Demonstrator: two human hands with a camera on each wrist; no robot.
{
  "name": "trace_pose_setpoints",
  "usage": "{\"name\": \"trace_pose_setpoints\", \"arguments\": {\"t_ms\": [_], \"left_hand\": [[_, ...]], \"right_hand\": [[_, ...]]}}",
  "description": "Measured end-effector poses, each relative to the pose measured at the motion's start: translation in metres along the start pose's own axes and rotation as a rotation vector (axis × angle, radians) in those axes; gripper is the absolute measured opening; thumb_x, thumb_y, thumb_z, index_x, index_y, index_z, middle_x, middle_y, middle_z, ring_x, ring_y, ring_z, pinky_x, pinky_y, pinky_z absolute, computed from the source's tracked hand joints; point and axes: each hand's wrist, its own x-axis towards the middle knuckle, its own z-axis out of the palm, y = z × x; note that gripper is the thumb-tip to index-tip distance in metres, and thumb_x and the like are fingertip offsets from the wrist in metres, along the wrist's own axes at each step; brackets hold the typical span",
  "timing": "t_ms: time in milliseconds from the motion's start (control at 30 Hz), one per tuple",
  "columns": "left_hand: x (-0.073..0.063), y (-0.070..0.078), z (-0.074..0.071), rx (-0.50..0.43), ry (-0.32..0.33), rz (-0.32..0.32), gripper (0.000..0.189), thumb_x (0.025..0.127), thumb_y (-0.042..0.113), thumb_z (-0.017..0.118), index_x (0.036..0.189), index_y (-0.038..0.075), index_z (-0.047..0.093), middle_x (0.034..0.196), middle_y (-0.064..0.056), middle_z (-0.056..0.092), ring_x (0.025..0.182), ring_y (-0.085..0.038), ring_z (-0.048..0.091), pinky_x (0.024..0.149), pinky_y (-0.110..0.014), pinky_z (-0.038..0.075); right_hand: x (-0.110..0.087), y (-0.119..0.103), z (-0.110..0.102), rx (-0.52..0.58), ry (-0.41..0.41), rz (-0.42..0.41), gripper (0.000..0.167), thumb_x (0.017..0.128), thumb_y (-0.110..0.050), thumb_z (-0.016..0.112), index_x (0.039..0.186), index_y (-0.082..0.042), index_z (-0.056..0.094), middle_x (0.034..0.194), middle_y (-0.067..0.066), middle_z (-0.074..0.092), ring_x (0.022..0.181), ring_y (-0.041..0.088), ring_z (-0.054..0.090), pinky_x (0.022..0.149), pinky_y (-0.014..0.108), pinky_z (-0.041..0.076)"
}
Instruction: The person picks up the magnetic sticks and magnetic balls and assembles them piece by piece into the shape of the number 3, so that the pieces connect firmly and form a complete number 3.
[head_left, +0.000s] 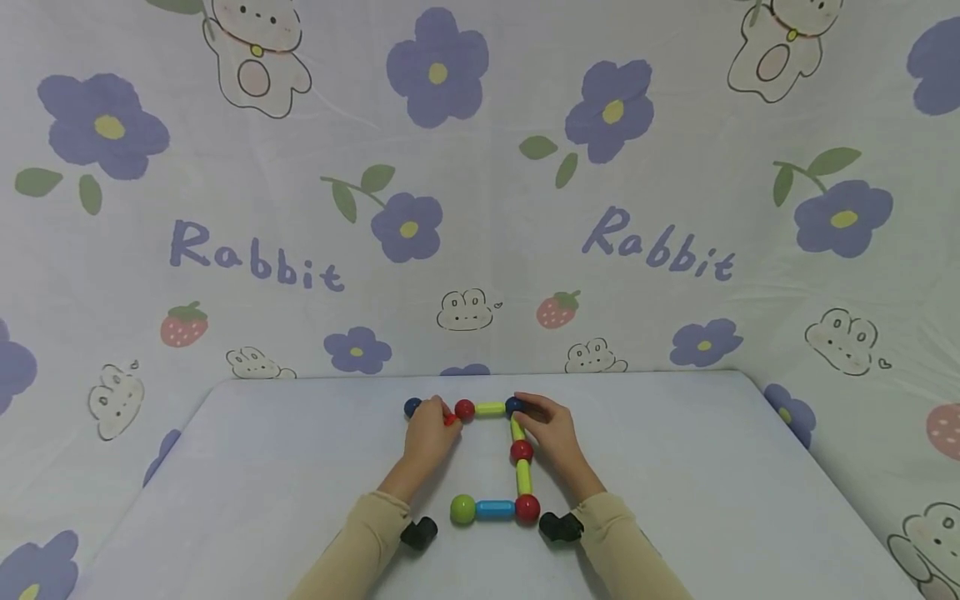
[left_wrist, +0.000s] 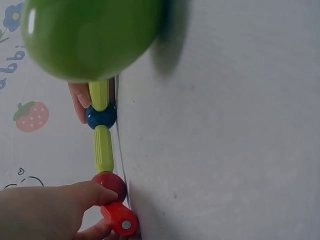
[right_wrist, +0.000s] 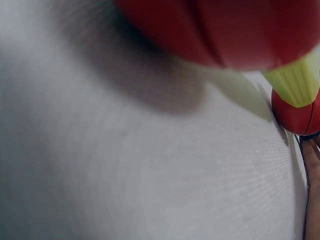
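Several balls and rods form an angular chain on the white table. My left hand [head_left: 431, 433] pinches a red magnetic rod [left_wrist: 120, 218] with a silver disc on its end. Its thumb lies against a red ball [head_left: 465, 409]. Beyond this hand's fingers, a dark blue ball [head_left: 412, 407] is partly covered. My right hand [head_left: 553, 429] holds the dark blue corner ball [head_left: 513, 406] with its fingers, the thumb near a yellow-green rod [head_left: 518, 429]. Another yellow-green rod [head_left: 491, 408] joins the red ball and the corner ball. In the right wrist view, only part of that hand [right_wrist: 312, 185] shows.
The chain runs toward me through a red ball [head_left: 521, 451] and a yellow-green rod [head_left: 524, 477] to a red ball [head_left: 527, 508]. From there a blue rod [head_left: 495, 509] leads left to a green ball [head_left: 462, 509]. A patterned cloth [head_left: 480, 183] hangs behind the table [head_left: 675, 500].
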Motion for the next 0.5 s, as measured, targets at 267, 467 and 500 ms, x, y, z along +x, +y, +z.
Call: {"name": "trace_pose_setpoints", "arguments": {"t_ms": [267, 467, 500], "left_hand": [[-0.0034, 0.0011, -0.0031, -0.104, -0.001, -0.042, 0.014, 0.084, 0.009, 0.07, 0.091, -0.001, 0.061, 0.084, -0.011, 0.064, 0.076, -0.02, 0.058, 0.068, -0.033, 0.052], [-0.0061, -0.0001, -0.0043, -0.193, -0.024, -0.083, 0.013, 0.086, 0.008, 0.069, 0.094, 0.001, 0.062, 0.087, -0.01, 0.063, 0.08, -0.018, 0.057, 0.071, -0.03, 0.053], [-0.0064, -0.0004, -0.0044, -0.202, -0.026, -0.091, 0.013, 0.087, 0.008, 0.069, 0.095, 0.001, 0.062, 0.088, -0.01, 0.063, 0.08, -0.018, 0.057, 0.072, -0.03, 0.053]], "right_hand": [[-0.0054, -0.0091, -0.0024, -0.01, -0.024, -0.009, 0.039, 0.092, -0.006, 0.065, 0.129, 0.0, 0.06, 0.135, 0.02, 0.059, 0.124, 0.034, 0.059, 0.103, 0.038, 0.048], [-0.0042, -0.0077, -0.0023, -0.008, -0.017, -0.009, 0.04, 0.091, -0.006, 0.066, 0.13, 0.001, 0.059, 0.134, 0.02, 0.059, 0.123, 0.034, 0.059, 0.102, 0.037, 0.049], [-0.004, -0.0075, -0.0023, -0.009, -0.018, -0.009, 0.04, 0.091, -0.006, 0.066, 0.13, 0.001, 0.059, 0.134, 0.02, 0.059, 0.123, 0.034, 0.059, 0.102, 0.037, 0.049]]}}
